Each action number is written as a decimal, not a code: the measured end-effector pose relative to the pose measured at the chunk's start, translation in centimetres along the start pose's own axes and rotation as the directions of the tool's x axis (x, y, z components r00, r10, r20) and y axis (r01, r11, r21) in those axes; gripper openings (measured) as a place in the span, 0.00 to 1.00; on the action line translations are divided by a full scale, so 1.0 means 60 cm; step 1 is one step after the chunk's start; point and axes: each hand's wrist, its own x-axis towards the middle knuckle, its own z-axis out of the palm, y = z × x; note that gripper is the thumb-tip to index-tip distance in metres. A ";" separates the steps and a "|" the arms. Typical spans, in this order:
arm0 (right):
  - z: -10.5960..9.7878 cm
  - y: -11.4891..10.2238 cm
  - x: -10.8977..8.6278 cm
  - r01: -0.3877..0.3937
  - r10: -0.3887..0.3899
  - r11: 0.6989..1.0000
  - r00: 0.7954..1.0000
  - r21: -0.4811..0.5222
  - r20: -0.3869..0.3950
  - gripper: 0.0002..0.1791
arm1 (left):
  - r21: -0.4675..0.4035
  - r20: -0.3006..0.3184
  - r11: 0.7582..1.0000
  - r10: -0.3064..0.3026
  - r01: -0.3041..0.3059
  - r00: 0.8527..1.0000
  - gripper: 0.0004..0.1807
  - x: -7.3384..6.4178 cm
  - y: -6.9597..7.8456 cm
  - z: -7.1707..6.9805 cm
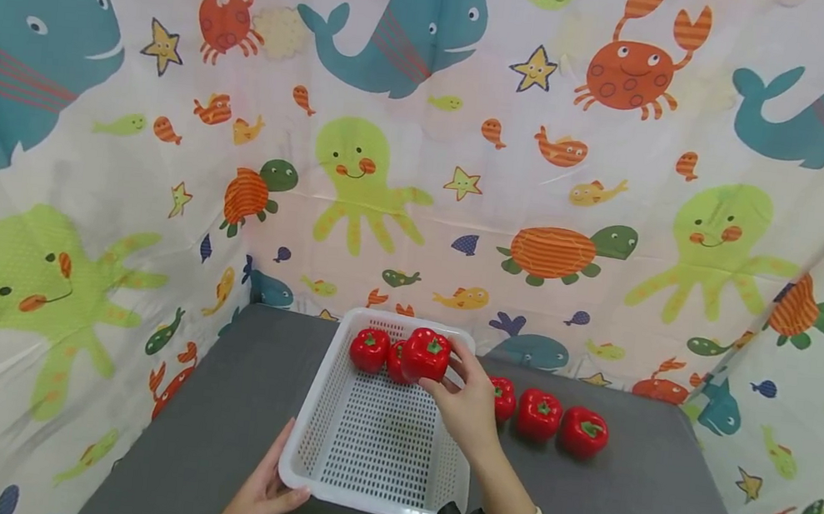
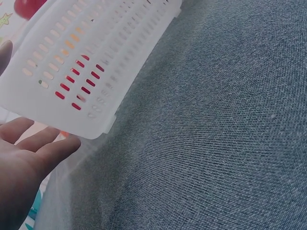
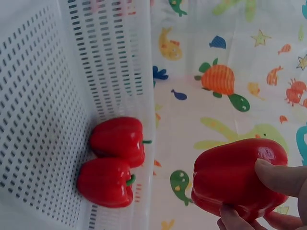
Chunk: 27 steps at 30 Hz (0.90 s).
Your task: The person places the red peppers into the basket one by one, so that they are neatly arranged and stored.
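Observation:
A red bell pepper [image 1: 426, 354] is pinched in my right hand [image 1: 468, 404], raised over the far right part of a white perforated plastic basket [image 1: 305, 413]. The right wrist view shows this pepper [image 3: 235, 177] with the thumb against its side and fingers beneath. Two more red bell peppers lie at the basket's far end, one pepper [image 3: 117, 140] beside another pepper [image 3: 105, 182]. My left hand [image 1: 259, 496] rests at the basket's near left corner, fingers along the outside. Extended fingers and a thumb tip beside the basket [image 2: 72, 110] appear in the left wrist view.
Right of the basket a row of red bell peppers stands on the dark grey table [image 1: 628, 497]: one pepper [image 1: 501, 398] partly behind my right hand, a middle pepper [image 1: 539, 414] and an outer pepper [image 1: 584, 432]. A curtain [image 1: 400, 231] with sea animals hangs around the table.

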 end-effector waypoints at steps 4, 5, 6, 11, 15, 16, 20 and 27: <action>0.017 -0.009 0.015 -0.042 0.041 0.999 0.999 0.027 0.012 0.44 | -0.014 0.008 1.000 -0.025 0.026 1.000 0.57 -0.001 -0.003 -0.004; 0.021 -0.010 0.019 -0.047 0.047 0.998 0.999 0.029 0.014 0.45 | -0.016 0.011 0.999 -0.031 0.031 0.999 0.57 -0.002 -0.004 -0.004; 0.025 -0.012 0.023 -0.051 0.050 0.998 0.999 0.027 0.017 0.45 | -0.017 0.014 0.999 -0.032 0.032 0.999 0.57 -0.002 -0.004 -0.004; 0.047 -0.003 0.044 -0.076 0.077 0.997 0.996 -0.019 0.035 0.45 | -0.018 0.008 0.999 -0.031 0.031 0.999 0.57 0.001 -0.004 -0.001; 0.071 0.023 0.061 -0.087 0.089 0.996 0.995 -0.030 0.054 0.43 | -0.024 0.010 0.999 -0.033 0.033 0.999 0.57 0.002 -0.003 -0.002; 0.078 0.030 0.064 -0.092 0.093 0.995 0.994 -0.027 0.060 0.43 | -0.021 0.009 0.999 -0.035 0.035 0.999 0.57 0.002 -0.003 -0.002; 0.101 0.047 0.070 -0.115 0.115 0.993 0.987 -0.012 0.110 0.43 | 0.016 -0.001 0.999 -0.041 0.041 0.999 0.57 -0.002 -0.001 -0.002; 0.131 0.062 0.074 -0.154 0.163 0.986 0.976 -0.069 0.148 0.45 | 0.036 0.005 0.999 -0.027 0.027 1.000 0.57 -0.003 0.002 -0.001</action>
